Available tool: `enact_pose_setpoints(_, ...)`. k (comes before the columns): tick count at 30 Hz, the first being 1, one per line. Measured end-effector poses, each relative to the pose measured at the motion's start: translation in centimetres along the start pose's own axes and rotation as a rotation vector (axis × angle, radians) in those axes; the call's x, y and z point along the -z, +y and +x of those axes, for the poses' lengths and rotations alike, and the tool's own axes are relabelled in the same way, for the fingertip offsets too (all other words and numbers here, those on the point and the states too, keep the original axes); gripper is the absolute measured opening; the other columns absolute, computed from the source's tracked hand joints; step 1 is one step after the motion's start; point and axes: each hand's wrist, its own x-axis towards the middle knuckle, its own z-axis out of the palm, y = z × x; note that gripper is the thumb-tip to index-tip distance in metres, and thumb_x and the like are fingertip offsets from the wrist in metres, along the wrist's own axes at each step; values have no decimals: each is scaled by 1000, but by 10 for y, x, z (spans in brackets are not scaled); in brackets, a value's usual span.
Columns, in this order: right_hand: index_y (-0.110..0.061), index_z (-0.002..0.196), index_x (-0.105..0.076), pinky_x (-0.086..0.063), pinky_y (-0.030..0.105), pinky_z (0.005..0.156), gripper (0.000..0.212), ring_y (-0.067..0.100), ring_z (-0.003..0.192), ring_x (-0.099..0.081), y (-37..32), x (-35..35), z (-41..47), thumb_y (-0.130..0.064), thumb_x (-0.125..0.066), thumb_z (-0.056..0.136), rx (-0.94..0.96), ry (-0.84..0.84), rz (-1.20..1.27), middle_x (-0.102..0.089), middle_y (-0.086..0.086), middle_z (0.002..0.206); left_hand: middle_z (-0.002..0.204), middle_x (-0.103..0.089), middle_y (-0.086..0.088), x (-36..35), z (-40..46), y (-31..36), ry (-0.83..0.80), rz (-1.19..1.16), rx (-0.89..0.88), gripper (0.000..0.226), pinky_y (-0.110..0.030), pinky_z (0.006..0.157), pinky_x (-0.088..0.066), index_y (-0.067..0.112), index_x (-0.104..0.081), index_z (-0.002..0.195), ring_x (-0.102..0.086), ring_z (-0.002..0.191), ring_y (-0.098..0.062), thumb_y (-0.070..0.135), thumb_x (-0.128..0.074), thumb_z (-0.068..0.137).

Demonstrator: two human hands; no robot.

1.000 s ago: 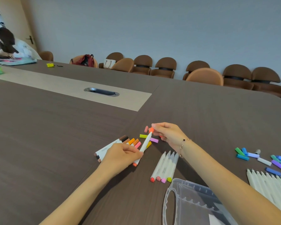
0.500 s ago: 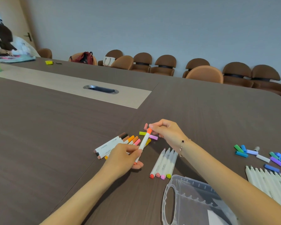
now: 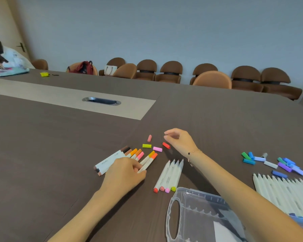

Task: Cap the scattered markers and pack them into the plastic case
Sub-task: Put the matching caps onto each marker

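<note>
Markers (image 3: 129, 157) with their caps on are lying in a fanned row on the table (image 3: 42, 154), just at 12 o'clock of the left hand (image 3: 125, 172). That hand is resting palm-down with its fingers curled over the near ends of two of them, the orange-capped marker (image 3: 148, 163) and the yellow-capped one beside it; the fingertips are pressing on the white barrels, gripping lightly rather than clenching. The right hand (image 3: 179, 142) is hovering at 1 o'clock of the left one, loosely open and holding nothing, thumb and forefinger sitting a little apart. A red cap (image 3: 166, 145) is lying just beside it on the 8 o'clock side, apart from the fingers. Three more loose caps are sitting at 9 o'clock of that one: a pink cap (image 3: 157, 148), a yellow-green cap (image 3: 146, 145) and a pale salmon cap (image 3: 149, 138). Four uncapped markers (image 3: 169, 175) are lying side by side between the two forearms, tips pointing to 12 o'clock (their coloured ends are facing the person). The plastic case (image 3: 196, 213) is lying open at 5 o'clock of them, under the right forearm, with no markers showing in the visible part. Far off at 3 o'clock, blue, green and purple caps (image 3: 273, 162) are lying scattered above another row of white markers (image 3: 283, 191).
</note>
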Motion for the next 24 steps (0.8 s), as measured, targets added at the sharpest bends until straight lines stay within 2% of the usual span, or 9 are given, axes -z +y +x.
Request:
enact_pose_setpoints(4, -15, 105, -70, -44, 27, 97, 19, 17, 108, -57, -2, -4, 17, -21, -58, 92, 80, -92, -397, -64, 3, 115, 76, -57, 14, -1, -2, 3, 13, 76, -37, 24, -16, 58, -42, 31, -68, 94, -56, 72, -4, 50, -62, 82)
enact_pose_setpoints(6, -13, 112, -67, -45, 32, 99, 24, 19, 108, -58, -5, -7, 23, -23, -60, 91, 47, -153, -456, -65, 7, 116, 79, -52, 15, -2, -3, 4, 24, 89, -61, 28, -17, 58, -39, 31, -57, 96, -53, 75, -4, 54, -61, 81)
enact_pose_setpoints(8, -10, 118, -64, -44, 33, 101, 31, 21, 111, -58, -5, -10, 25, -24, -60, 91, 4, -198, -504, -64, 8, 119, 88, -46, 17, -7, -6, 6, 44, 81, -143, 30, -16, 63, -38, 32, -52, 97, -51, 85, -4, 56, -61, 81)
enact_pose_setpoints(10, -7, 119, -64, -43, 30, 100, 30, 22, 113, -58, -2, -11, 25, -19, -59, 92, -16, -213, -535, -63, 8, 122, 88, -46, 20, -13, -10, 11, 42, 40, -228, 29, -13, 62, -37, 35, -55, 94, -49, 86, -2, 59, -60, 80)
enact_pose_setpoints(12, -6, 113, -68, -45, 29, 98, 25, 21, 109, -60, 2, -9, 24, -14, -58, 92, -13, -207, -542, -65, 7, 119, 82, -50, 17, -19, -13, 15, -10, -6, -243, 27, -12, 60, -38, 34, -59, 87, -49, 79, -2, 59, -61, 78)
enact_pose_setpoints(15, -9, 112, -68, -46, 27, 94, 23, 20, 103, -62, 10, 0, 19, -13, -58, 92, -25, -183, -489, -68, 8, 112, 76, -55, 13, -24, -14, 16, -53, -40, -224, 23, -14, 60, -41, 31, -62, 79, -52, 73, -4, 54, -66, 76)
enact_pose_setpoints(18, -11, 119, -63, -43, 21, 91, 28, 16, 96, -60, 16, 11, 13, -18, -58, 92, -1, -126, -378, -68, 6, 106, 74, -58, 13, -22, -15, 15, -81, -26, -217, 14, -10, 56, -36, 32, -62, 79, -54, 70, -3, 46, -64, 80)
enact_pose_setpoints(21, -11, 113, -67, -45, 12, 78, 24, 9, 87, -60, 13, 22, 5, -15, -59, 91, -26, -85, -78, -69, 5, 99, 75, -58, 14, -19, -15, 15, -66, 31, -239, 11, -9, 55, -35, 31, -64, 82, -54, 71, -3, 42, -63, 80)
enact_pose_setpoints(24, -14, 107, -67, -49, 15, 68, 19, 8, 82, -65, 6, 25, -7, -18, -61, 90, -160, -146, 204, -69, 4, 95, 69, -55, 15, -15, -16, 13, -118, 54, -197, 8, -10, 55, -37, 30, -65, 81, -53, 67, -4, 38, -65, 79)
